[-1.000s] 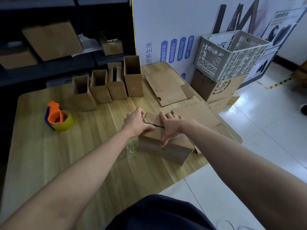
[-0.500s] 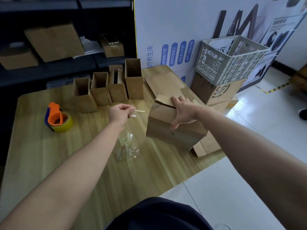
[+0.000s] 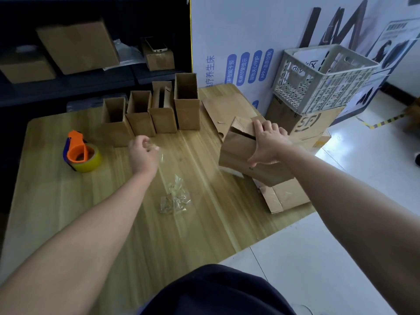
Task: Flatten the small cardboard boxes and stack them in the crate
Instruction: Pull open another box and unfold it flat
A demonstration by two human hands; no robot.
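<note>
My right hand grips a small brown cardboard box by its top edge, holding it tilted above the right side of the wooden table; its top flaps are split open. My left hand hovers over the table's middle with fingers curled, pinching a strip of clear tape. Several small open boxes stand upright in a row at the back. Flattened cardboard lies under the held box, and another flat sheet lies behind it. The white plastic crate stands on a large carton to the right.
An orange tape dispenser with yellow tape sits at the table's left. A crumpled wad of clear tape lies mid-table. Dark shelves with cartons and a phone stand behind. The large carton under the crate stands on the white floor.
My right hand lifted the box off the table and carried it right. My left hand peeled a tape strip from its top and drew back to the left.
</note>
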